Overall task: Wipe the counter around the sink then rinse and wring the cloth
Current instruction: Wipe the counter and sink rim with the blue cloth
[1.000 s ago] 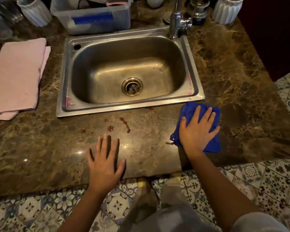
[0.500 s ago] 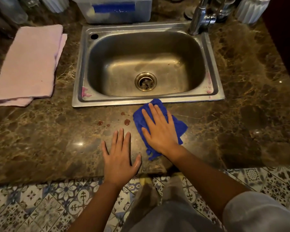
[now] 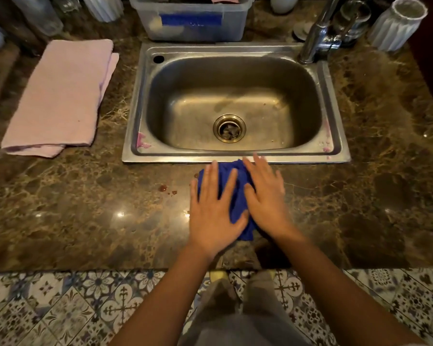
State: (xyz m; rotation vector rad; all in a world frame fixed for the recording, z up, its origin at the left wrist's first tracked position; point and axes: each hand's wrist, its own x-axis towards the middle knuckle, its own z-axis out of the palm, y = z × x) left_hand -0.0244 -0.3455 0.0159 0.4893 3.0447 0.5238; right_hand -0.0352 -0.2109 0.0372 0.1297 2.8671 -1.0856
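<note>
Cloth (image 3: 236,193) here is a small blue one, bunched up under both hands on the near strip of tabletop (image 3: 85,221), its far edge right up against the front rim of the sink (image 3: 235,158). Left hand (image 3: 214,213) is flat, fingers spread, pressing down on the left part of it; right hand (image 3: 265,198) is flat too, pressing the right part, with fingertips reaching onto the sink rim. Neither hand is curled round it, they're just palms down and pinning it

Handling-wise I'd guess it's soft, light and floppy, no stiffness at all, so it'll crumple and slide with whatever pushes it. On polished stone like this it probably glides easily, so a flat palm with some downward weight seems the way to steer it. If it's damp it'll be a bit heavier and drag more, can't tell from here. For lifting it to rinse I'd pinch a fistful from the bunched middle, not a corner, otherwise it just dangles and drips

Couple of reddish drops (image 3: 163,188) sit just left of the cloth, not yet wiped. Pink smears (image 3: 141,143) show on the near left corner of the sink rim. Folded pink towel (image 3: 60,96) lies well off to the left, and the tap (image 3: 315,38) is at the far right corner
</note>
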